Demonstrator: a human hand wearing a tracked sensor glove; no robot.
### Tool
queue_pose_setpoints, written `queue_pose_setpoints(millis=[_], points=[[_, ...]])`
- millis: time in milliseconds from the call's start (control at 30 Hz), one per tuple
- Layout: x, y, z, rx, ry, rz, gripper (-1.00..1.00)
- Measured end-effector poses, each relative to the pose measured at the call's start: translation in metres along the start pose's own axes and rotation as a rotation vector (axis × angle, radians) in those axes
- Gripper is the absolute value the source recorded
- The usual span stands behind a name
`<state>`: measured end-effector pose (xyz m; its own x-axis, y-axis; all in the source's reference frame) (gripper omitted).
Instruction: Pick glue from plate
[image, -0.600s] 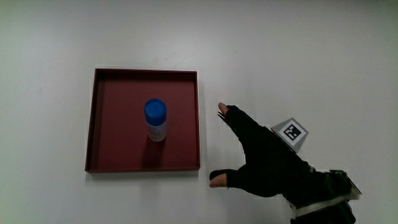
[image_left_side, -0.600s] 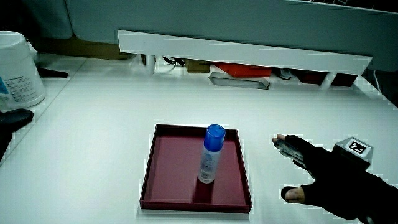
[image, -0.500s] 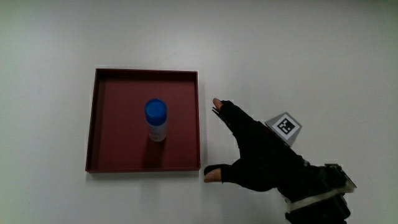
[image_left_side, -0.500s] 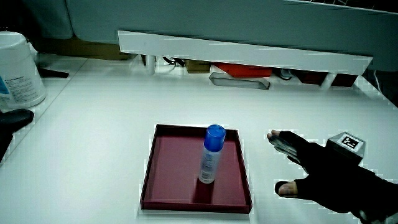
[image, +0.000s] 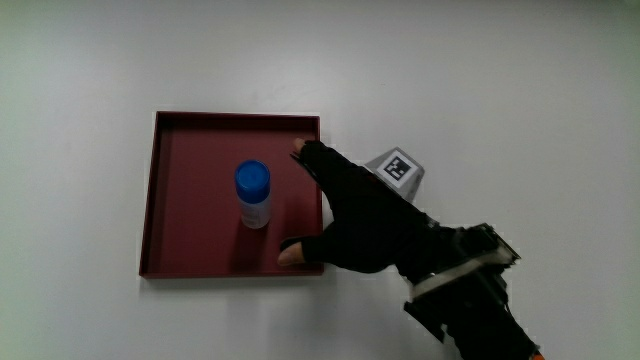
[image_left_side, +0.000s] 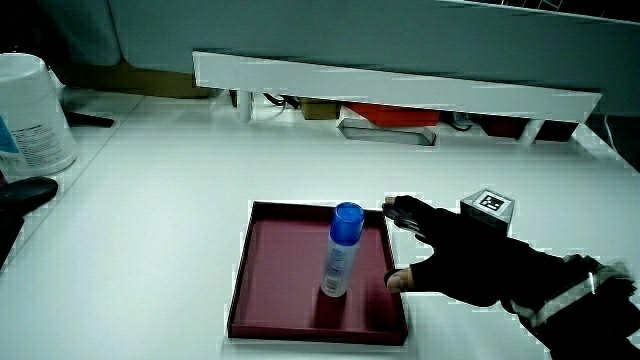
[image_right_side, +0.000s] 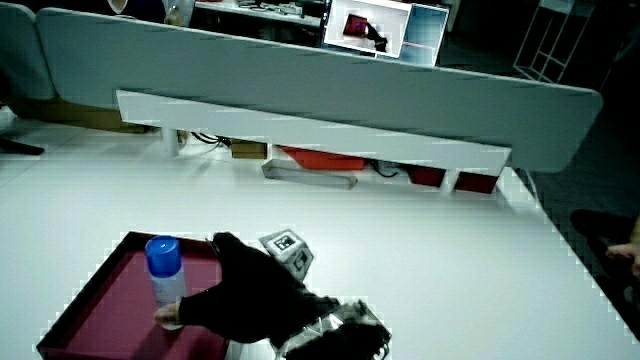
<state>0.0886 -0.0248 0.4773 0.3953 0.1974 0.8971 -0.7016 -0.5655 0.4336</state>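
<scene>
A white glue stick with a blue cap (image: 252, 194) (image_left_side: 342, 250) (image_right_side: 166, 279) stands upright in the middle of a dark red square plate (image: 180, 150) (image_left_side: 275, 300) (image_right_side: 95, 310). The gloved hand (image: 350, 215) (image_left_side: 460, 262) (image_right_side: 250, 290) reaches over the plate's edge beside the glue. Its fingers are spread, thumb and forefinger wide apart, and it holds nothing. In the main view a small gap shows between the fingertips and the glue. The patterned cube (image: 396, 168) (image_left_side: 488, 203) (image_right_side: 286, 247) sits on the hand's back.
In both side views a low white partition (image_left_side: 400, 85) (image_right_side: 300, 135) runs along the table's edge farthest from the person. A white tub (image_left_side: 30, 115) and a dark object (image_left_side: 25, 192) are at the table's side in a side view.
The hand has moved from the bare table beside the plate to over the plate's edge, closer to the glue. Glue and plate have not moved.
</scene>
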Motion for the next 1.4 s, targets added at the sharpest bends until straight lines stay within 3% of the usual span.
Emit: queue_pose_setpoints(millis=[33, 167, 267, 367, 500, 700, 867, 1400], points=[[0.0, 0.005, -0.001, -0.007, 0.018, 0.034, 0.0], [0.0, 0.02, -0.006, -0.03, 0.026, 0.03, 0.0], [0.0, 0.03, -0.011, -0.031, 0.04, 0.069, 0.0], [0.003, 0.039, -0.016, -0.048, 0.057, 0.061, 0.0], [0.008, 0.049, -0.021, -0.056, 0.075, 0.101, 0.0], [0.014, 0.051, -0.019, -0.019, 0.107, 0.151, 0.0], [0.017, 0.05, -0.015, 0.027, 0.146, 0.18, 0.22], [0.019, 0.049, -0.016, 0.148, 0.148, 0.241, 0.91]])
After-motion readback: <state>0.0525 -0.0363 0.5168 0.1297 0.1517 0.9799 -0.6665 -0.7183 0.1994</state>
